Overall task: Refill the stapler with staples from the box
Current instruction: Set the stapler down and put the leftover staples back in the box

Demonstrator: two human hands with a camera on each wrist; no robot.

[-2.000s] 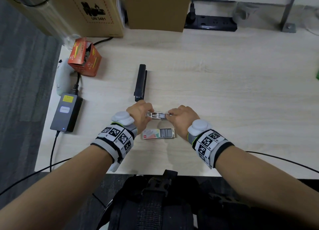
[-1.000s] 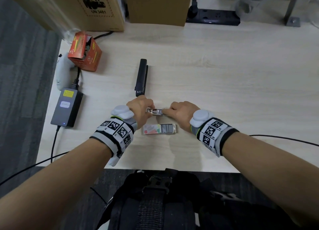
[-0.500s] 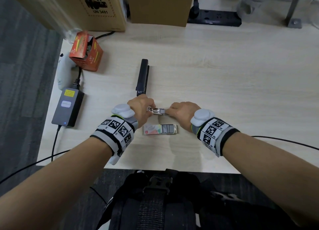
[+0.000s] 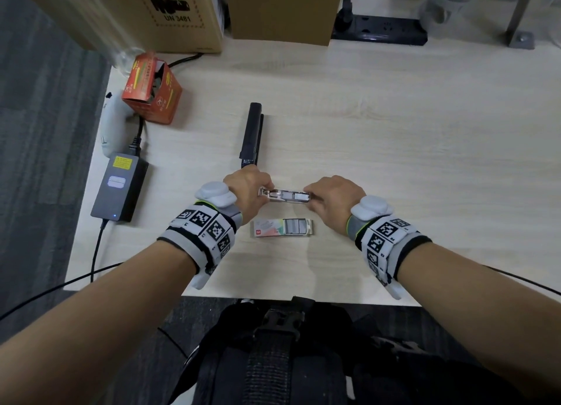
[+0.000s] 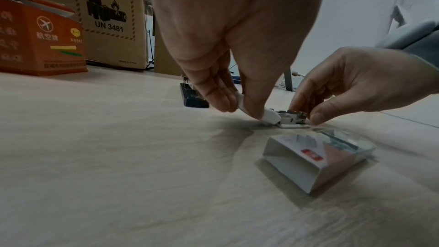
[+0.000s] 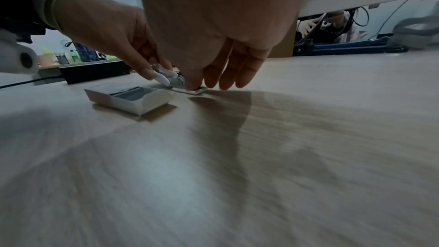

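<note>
1. Your left hand [image 4: 246, 192] pinches the left end of the small metal stapler [image 4: 283, 195], thumb and fingertips curled onto its white end piece (clearest in the left wrist view).
2. Your right hand [image 4: 332, 198] grasps the stapler's right end, thumb on the near side and fingers curled over the far side.
3. The stapler lies flat on the light wood table [image 4: 394, 125], running left to right between your hands, its top open so the metal channel shows.
4. I cannot tell whether staples already sit in that channel; the detail is too small.
5. The staple box [image 4: 281, 227] rests on the table just near of the stapler, apart from both hands. Its tray is slid out to the right, showing grey staple strips.
6. A long black stapler [image 4: 252, 136] lies on the table just far of your left hand, pointing away from you.
7. At the far left sits an open orange carton [image 4: 151, 90], and nearer along the left edge a grey power adapter [image 4: 119, 187] with its cable.
8. Two cardboard boxes [image 4: 170, 13] stand along the far edge (one marked UN 3481), with a black power strip [image 4: 379, 34] to their right.
</note>
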